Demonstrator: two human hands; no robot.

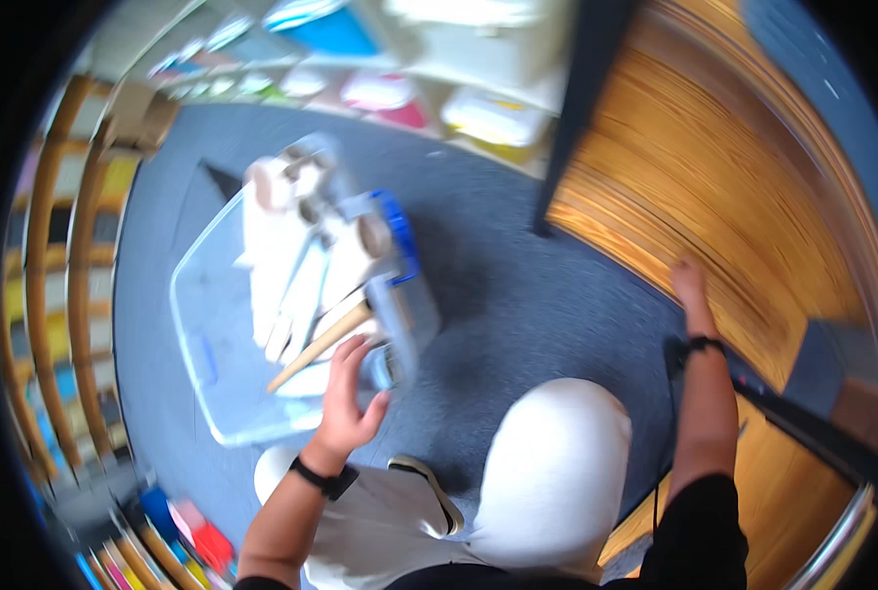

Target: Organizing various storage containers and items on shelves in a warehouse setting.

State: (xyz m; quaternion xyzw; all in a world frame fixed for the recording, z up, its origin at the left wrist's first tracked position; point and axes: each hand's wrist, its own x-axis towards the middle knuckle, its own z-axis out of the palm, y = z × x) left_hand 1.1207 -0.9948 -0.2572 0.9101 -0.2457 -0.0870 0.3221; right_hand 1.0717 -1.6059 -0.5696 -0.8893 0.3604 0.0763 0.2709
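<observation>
Smooth clear plastic bin (pixel 208 329), blurred bundle (pixel 270 241) possibly paper, glossy grained wood surface (pixel 695 147), matt floor (pixel 498 315)

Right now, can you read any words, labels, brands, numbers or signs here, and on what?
No text can be read.
White-lidded box at the far side: too blurred.
Wooden shelves at left, and the things on them: too small and blurred.
Clear plastic bin and its contents: blurred, nothing readable.

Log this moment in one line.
left hand: open, beside tan stick in clear plastic bin | right hand: at wood-grain board edge, grip unclear
</observation>
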